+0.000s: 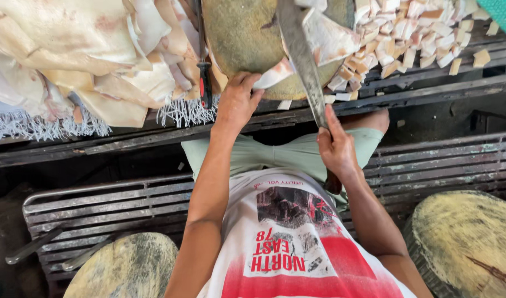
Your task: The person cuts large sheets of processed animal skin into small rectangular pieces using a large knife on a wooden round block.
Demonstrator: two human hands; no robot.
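My right hand [336, 146] grips the handle of a long cleaver [300, 52], its blade reaching up over a round wooden chopping block [239, 38]. A slab of pale pork skin [333, 38] lies on the block beside the blade. My left hand [237, 102] rests at the block's near edge, fingers pinching the end of a pale strip [275, 74] of the skin. To the right of the block sits a heap of small cut cubes [413, 38].
Large sheets of pale skin [82, 49] pile up at the left on a fringed white cloth [43, 124]. A red-and-black handled tool [204, 83] lies beside the block. Dark metal slatted bench [446, 160] runs below. Two more round blocks [468, 243] [126, 267] stand near my legs.
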